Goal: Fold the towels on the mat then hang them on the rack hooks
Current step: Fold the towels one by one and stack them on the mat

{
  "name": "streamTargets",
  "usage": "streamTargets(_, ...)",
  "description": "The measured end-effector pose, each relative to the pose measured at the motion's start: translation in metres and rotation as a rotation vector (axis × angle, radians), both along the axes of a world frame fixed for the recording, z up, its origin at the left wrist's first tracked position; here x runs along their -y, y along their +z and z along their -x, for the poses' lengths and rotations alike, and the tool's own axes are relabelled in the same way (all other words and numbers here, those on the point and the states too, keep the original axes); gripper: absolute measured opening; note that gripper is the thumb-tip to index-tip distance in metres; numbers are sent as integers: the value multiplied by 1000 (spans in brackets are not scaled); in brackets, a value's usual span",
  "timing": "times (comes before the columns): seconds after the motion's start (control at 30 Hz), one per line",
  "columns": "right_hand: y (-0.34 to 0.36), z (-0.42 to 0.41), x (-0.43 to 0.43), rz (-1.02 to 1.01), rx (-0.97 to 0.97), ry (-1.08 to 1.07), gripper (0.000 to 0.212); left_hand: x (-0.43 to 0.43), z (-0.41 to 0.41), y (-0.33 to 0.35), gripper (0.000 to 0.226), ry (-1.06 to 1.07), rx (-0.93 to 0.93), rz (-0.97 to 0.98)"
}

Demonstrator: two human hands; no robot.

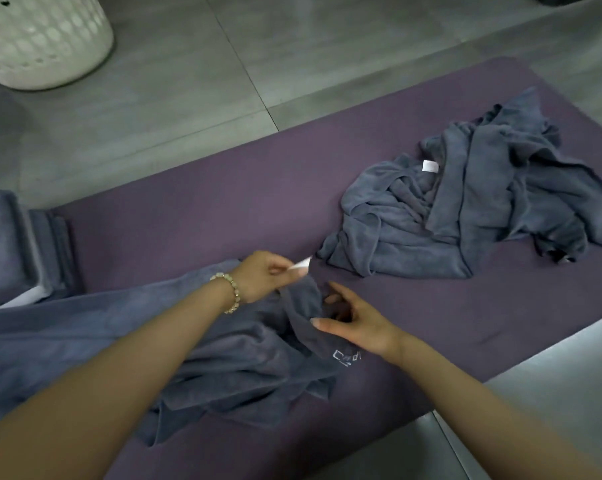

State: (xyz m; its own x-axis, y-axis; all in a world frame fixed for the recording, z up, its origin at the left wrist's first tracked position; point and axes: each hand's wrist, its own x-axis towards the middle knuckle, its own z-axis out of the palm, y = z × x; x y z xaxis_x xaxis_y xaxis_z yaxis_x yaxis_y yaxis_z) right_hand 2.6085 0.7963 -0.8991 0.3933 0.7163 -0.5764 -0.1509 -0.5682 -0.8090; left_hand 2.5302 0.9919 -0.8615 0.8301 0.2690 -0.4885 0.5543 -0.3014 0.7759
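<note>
A rumpled blue-grey towel lies across the near part of the purple mat. My left hand, with a bead bracelet on the wrist, pinches the towel's white tag at its lifted corner. My right hand is just to the right of that corner, its thumb on the cloth's edge and its fingers loosely curled beside it. A second crumpled blue-grey towel with a white tag lies in a heap on the mat's right side. A folded blue-grey towel sits at the mat's left end.
A white perforated laundry basket stands on the grey tiled floor at the top left. Bare mat shows between the two loose towels. Grey floor also borders the mat at the lower right. No rack or hooks are in view.
</note>
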Motion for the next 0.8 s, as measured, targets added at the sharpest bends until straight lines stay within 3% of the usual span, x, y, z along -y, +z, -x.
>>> streamTargets(0.07,9,-10,0,-24,-61,-16,63,3,-17,18,30,79,147,31)
streamTargets(0.17,29,-30,4,-81,-278,-48,61,-9,-52,45,30,31,274,-57)
streamTargets(0.27,45,-53,17,-63,-402,0,45,-22,-93,63,30,3,223,-202)
streamTargets(0.4,66,-84,37,52,-419,137,41,-26,-143,63,24,222,264,-108)
streamTargets(0.47,79,-100,46,32,-454,32,51,-27,-164,55,25,331,349,-127)
streamTargets(0.53,88,-119,49,-42,-451,-206,47,-26,-181,51,22,431,416,-114)
streamTargets(0.6,86,-136,47,-45,-360,-441,35,-21,-192,46,25,461,437,-91)
streamTargets(0.7,53,-153,46,41,-29,-638,26,-4,-185,26,66,349,366,-74)
streamTargets(0.8,16,-152,59,126,234,-720,19,23,-145,-14,62,151,353,-320)
